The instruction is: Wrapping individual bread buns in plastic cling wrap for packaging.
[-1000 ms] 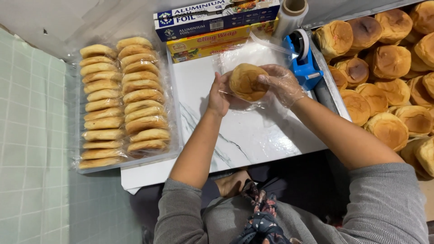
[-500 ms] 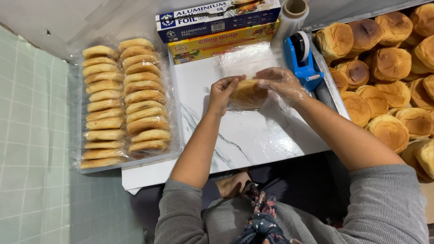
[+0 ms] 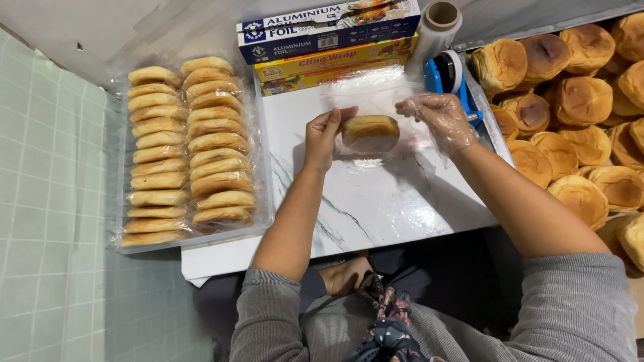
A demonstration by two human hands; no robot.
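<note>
A white marbled board (image 3: 376,201) carries a wrapped bun (image 3: 369,132), with foil and cling-wrap boxes (image 3: 329,37) at its far edge.

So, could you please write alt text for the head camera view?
A person's left hand holds a bun in clear wrap over a white marbled board, while the gloved right hand pulls the wrap. A tray of wrapped buns sits left, unwrapped buns right.

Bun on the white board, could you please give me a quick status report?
Left hand gripping bun. Right hand, gloved, open on clear wrap. Tape dispenser beside it; nothing blocking.
</note>
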